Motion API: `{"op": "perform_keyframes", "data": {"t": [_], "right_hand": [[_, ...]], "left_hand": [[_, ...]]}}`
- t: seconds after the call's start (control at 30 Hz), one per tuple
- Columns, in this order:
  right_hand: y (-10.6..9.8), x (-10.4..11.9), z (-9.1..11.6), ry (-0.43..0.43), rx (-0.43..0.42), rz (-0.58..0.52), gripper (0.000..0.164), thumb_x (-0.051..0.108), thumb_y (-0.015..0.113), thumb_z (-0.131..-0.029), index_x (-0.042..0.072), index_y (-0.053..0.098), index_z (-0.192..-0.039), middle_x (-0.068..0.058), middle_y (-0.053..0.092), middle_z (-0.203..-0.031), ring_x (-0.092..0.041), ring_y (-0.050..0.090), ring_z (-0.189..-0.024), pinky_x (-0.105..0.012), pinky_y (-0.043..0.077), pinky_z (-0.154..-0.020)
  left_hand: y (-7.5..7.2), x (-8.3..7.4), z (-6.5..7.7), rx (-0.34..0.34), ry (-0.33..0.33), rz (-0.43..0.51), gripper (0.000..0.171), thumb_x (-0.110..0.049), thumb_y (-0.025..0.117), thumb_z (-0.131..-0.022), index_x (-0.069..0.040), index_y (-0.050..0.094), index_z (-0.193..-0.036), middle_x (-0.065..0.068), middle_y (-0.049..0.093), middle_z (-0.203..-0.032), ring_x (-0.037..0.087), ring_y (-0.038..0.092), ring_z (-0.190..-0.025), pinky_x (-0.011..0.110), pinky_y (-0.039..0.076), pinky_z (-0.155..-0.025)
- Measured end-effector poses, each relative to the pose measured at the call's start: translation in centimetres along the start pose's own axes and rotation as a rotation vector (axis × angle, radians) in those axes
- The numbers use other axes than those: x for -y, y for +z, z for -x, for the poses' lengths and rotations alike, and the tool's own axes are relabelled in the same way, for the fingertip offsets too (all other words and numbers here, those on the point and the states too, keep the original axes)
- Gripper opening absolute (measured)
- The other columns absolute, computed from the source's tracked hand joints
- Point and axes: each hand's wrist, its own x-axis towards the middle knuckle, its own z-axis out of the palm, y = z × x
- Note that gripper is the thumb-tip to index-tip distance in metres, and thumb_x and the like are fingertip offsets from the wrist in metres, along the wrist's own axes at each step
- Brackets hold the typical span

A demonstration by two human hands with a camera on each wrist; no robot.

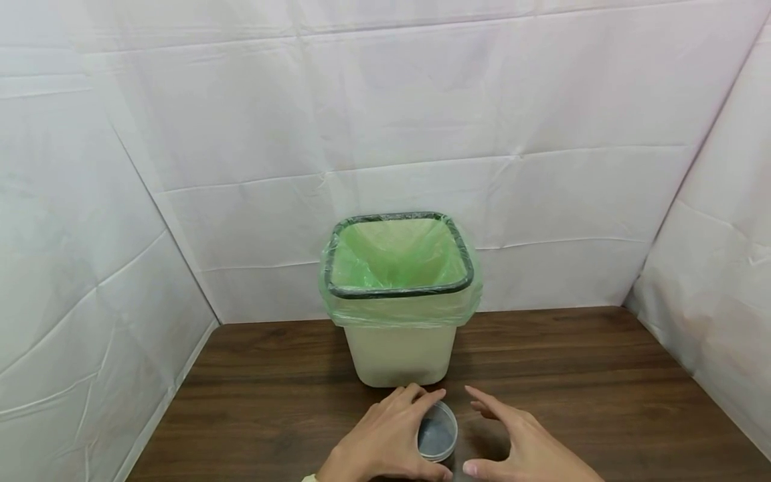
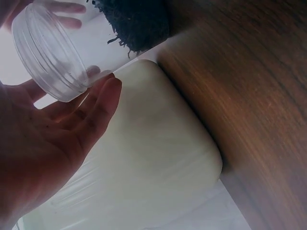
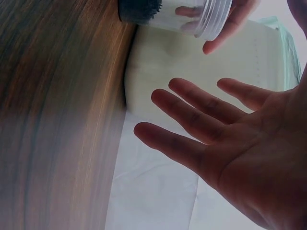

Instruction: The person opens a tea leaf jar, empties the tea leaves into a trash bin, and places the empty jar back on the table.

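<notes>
A clear plastic jar [image 1: 438, 435] with a ridged top stands on the table, close in front of the bin. Dark, shredded strands [image 2: 139, 24] fill its lower part. My left hand [image 1: 388, 435] curves round the jar's left side near the top, the fingers [image 2: 103, 96] along the far side and the thumb towards the near side. To the right of the jar, apart from it, my right hand [image 1: 524, 442] faces it with spread fingers [image 3: 168, 146] and holds nothing.
A pale bin [image 1: 400, 355] lined with a green bag [image 1: 397, 258] stands behind the jar, a black band [image 1: 400, 292] round its rim. The dark wood table [image 1: 259, 395] extends to both sides. White sheeting [image 1: 253, 114] encloses the back and sides.
</notes>
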Motion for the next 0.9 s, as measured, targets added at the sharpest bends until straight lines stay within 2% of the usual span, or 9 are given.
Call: {"op": "perform_keyframes", "data": {"t": [0.17, 0.37, 0.7, 0.9], "right_hand": [[0.3, -0.22, -0.13, 0.008, -0.015, 0.012, 0.078, 0.038, 0.074, -0.092, 0.031, 0.032, -0.157, -0.013, 0.055, -0.142, -0.035, 0.054, -0.127, -0.051, 0.05, -0.091], [0.33, -0.09, -0.33, 0.005, 0.002, -0.011, 0.077, 0.036, 0.072, -0.093, 0.029, 0.031, -0.158, -0.015, 0.055, -0.141, -0.037, 0.055, -0.127, -0.051, 0.052, -0.088], [0.23, 0.22, -0.52, -0.003, 0.024, -0.044, 0.075, 0.033, 0.071, -0.093, 0.028, 0.032, -0.158, -0.01, 0.058, -0.135, -0.033, 0.058, -0.121, -0.043, 0.054, -0.083], [0.19, 0.34, -0.6, 0.015, 0.037, -0.069, 0.073, 0.033, 0.071, -0.094, 0.027, 0.034, -0.157, -0.008, 0.058, -0.134, -0.032, 0.057, -0.12, -0.041, 0.053, -0.084]], "left_hand": [[0.08, -0.02, -0.17, -0.002, -0.009, 0.009, 0.092, -0.068, 0.077, -0.075, -0.025, 0.048, -0.151, -0.007, 0.054, -0.126, 0.007, 0.052, -0.1, 0.027, 0.05, -0.071], [0.14, -0.01, -0.31, -0.02, -0.013, 0.004, 0.086, -0.064, 0.079, -0.076, -0.019, 0.054, -0.146, -0.009, 0.055, -0.116, 0.005, 0.051, -0.093, 0.026, 0.05, -0.074], [0.16, -0.04, -0.28, -0.049, -0.034, 0.03, 0.08, -0.062, 0.079, -0.077, -0.022, 0.054, -0.141, -0.01, 0.054, -0.113, 0.004, 0.052, -0.092, 0.028, 0.05, -0.078], [0.15, -0.03, -0.26, -0.08, -0.009, 0.077, 0.078, -0.06, 0.079, -0.078, -0.021, 0.053, -0.141, -0.01, 0.054, -0.114, 0.003, 0.052, -0.093, 0.028, 0.05, -0.079]]}}
